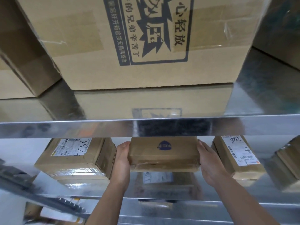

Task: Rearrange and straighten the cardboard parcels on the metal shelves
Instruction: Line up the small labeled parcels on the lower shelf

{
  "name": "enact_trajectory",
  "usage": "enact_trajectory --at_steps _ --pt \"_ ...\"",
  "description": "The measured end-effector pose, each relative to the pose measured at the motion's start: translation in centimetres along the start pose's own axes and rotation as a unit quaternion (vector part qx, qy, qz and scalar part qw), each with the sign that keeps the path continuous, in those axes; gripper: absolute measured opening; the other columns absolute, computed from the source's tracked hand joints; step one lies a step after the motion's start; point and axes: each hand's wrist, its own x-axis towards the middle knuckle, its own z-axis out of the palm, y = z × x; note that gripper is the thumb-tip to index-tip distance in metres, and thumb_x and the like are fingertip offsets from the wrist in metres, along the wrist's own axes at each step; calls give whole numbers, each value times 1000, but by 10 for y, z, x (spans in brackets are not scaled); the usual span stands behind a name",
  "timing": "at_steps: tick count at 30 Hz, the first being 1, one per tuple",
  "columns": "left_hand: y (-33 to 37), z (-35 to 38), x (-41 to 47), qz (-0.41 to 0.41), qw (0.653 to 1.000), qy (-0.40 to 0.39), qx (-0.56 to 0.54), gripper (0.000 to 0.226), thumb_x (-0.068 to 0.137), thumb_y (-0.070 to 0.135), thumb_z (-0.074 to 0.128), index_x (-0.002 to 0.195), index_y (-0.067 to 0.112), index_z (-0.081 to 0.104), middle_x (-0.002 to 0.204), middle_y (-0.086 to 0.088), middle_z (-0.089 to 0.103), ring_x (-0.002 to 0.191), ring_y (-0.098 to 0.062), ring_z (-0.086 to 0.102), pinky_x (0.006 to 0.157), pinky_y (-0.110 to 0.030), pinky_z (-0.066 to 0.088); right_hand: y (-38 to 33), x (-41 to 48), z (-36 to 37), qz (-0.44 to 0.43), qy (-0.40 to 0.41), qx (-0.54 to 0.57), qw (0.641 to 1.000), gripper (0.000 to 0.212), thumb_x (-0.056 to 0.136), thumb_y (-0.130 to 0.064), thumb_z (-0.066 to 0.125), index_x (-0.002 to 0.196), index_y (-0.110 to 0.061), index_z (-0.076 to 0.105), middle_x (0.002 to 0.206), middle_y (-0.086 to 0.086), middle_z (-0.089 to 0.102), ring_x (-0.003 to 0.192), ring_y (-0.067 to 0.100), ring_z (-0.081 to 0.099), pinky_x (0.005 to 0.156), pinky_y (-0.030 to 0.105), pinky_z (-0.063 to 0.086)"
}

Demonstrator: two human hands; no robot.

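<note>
Cardboard pretty much everywhere. The biggest thing is the big carton (138, 43) on the upper shelf (146, 125). It's plain brown corrugated with dark blocky printing, clear tape strips across it, and its top is cut off by the frame. The shelf is shiny sheet metal with a folded front lip, polished enough to mirror the carton's print. A smaller brown box (24, 62) sits just beside the carton on the left, and only a shadowy corner of another one (279, 30) shows at far right.

Below is the lower shelf (243, 207), same bright metal, holding a row of flat taped parcels whose back ends are hidden under the upper shelf's lip. The left parcel (73, 159) has a white label with handwritten digits. The right parcel (238, 158) also has a white label with scrawl and barcodes, too small to read. A fourth parcel (289, 164) at the far right is blurry and cut off.

The middle parcel (164, 153) sits between the labelled two, with glossy tape along its front edge. It's clasped from both sides. The left grip (121, 161) is pressed on its left end and the right grip (209, 163) on its right end, thumbs along the top edges. The fingers run out of sight, so I can't tell how far they wrap. The left grip is squeezed in right against the left parcel. A small dark blue round logo (164, 146) is on the parcel's top.
</note>
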Motion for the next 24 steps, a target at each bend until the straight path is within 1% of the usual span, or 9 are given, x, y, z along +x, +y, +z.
enact_trajectory --at_steps 3,4,7,11,16,19,21,22,24 --pt "-2 -2 -2 -14 1000 -18 16 46 101 56 44 126 27 67 124 2 70 121 -15 62 111 -39 41 4 0 1 -11 -4 -28 1000 34 109 -47 34 117 -36 65 122 1 65 118 24 58 110 53 42" --pt "-1 -3 -4 -20 999 -21 20 45 101 56 43 126 29 69 124 3 71 121 -14 63 112 -39 40 5 0 2 -14 -5 -33 999 34 110 -44 33 117 -36 65 121 1 65 117 24 58 110 53 42" --pt "0 -1 -9 -27 999 -23 24 42 105 52 38 120 33 73 117 7 75 114 -11 66 106 -35 43 7 2 1 -13 3 -40 999 33 112 -38 32 118 -33 64 120 4 65 116 25 58 111 54 42" --pt "3 -1 -14 -33 998 -27 39 44 105 55 35 120 36 72 118 7 74 116 -12 65 108 -37 42 8 4 -1 0 4 -33 999 30 111 -39 33 119 -37 62 122 4 64 117 26 57 111 53 41" --pt "11 -1 -13 -37 999 -18 32 41 107 50 33 121 42 71 119 10 74 119 -11 64 103 -32 44 15 13 -5 9 15 -31 999 29 108 -46 37 105 -41 65 123 3 63 118 27 57 111 56 41" --pt "15 -3 -10 -51 998 -29 -5 44 106 55 33 121 42 72 130 9 69 127 -11 58 114 -41 38 17 16 -7 24 13 -15 1000 25 109 -43 38 118 -42 62 129 1 60 121 26 55 112 56 41" --pt "22 -6 -8 -50 997 -19 -48 44 106 51 37 109 37 79 130 9 68 122 -2 60 107 -35 44 22 19 -10 33 15 -11 999 31 110 -34 38 134 -39 57 133 2 59 121 25 55 111 54 42" --pt "25 -7 -7 -55 996 -16 -71 44 106 49 40 105 32 81 128 7 70 119 -4 62 105 -37 47 25 19 -10 36 17 -6 999 34 109 -30 37 137 -39 55 135 3 58 120 25 56 110 53 45" --pt "30 -8 -5 -63 992 -24 -108 43 103 47 45 106 23 80 123 -3 73 122 -19 64 109 -46 46 26 17 -10 45 17 -7 999 39 109 -23 37 137 -45 52 138 6 56 116 26 59 101 52 52"
